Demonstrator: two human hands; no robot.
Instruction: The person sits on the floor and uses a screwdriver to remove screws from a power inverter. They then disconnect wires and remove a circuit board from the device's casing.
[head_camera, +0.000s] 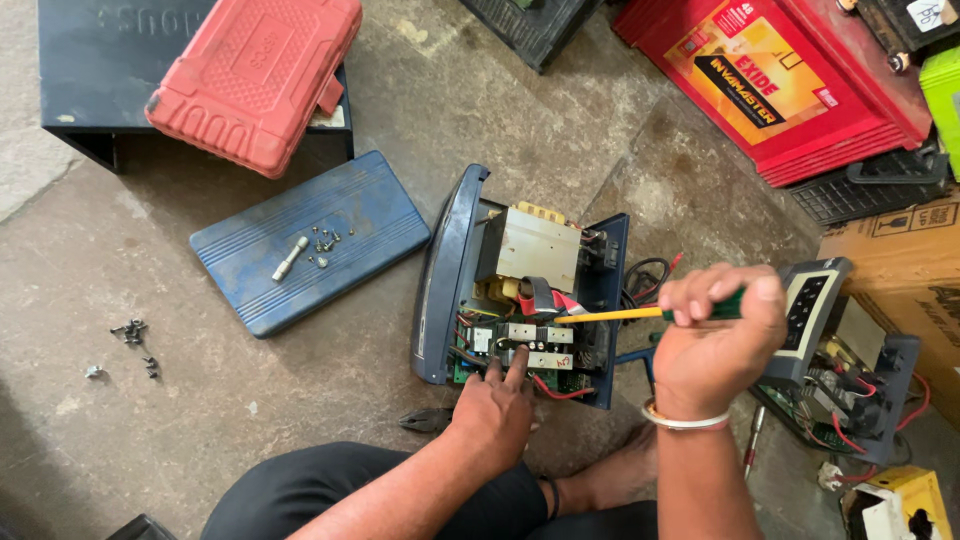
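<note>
An opened dark blue electrical unit (450, 280) stands on the concrete floor, showing a transformer (538, 245), wires and a circuit board (520, 345). My left hand (495, 405) rests at the unit's near edge, its index finger pressing on the board. My right hand (715, 340) grips the green handle of a yellow-shafted screwdriver (610, 314), whose tip points left into the board area just above my left fingers.
A blue lid (310, 240) holds loose screws and a metal bit. More screws (135, 335) lie on the floor at left. A red tool case (255, 75) sits on a dark box. A second opened unit (840, 360) and red batteries (790, 80) are on the right. Pliers (425, 420) lie near my knee.
</note>
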